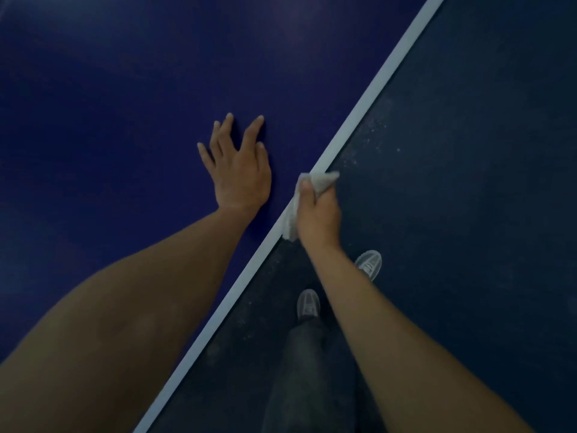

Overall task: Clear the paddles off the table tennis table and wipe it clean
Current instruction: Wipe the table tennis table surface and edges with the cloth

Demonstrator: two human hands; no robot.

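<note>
Right grip clenched round cloth, mostly hidden in fist, at table edge; left grip spread flat on it.

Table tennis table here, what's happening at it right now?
A person stands beside the blue table. Their left hand rests flat on the top, fingers spread. Their right hand grips a pale cloth against the white edge line, apparently wiping along it. No paddles show in this view, so the job looks to be at the wiping stage.

One blue table, one white cloth, two bare hands and two grey shoes are in view
</note>
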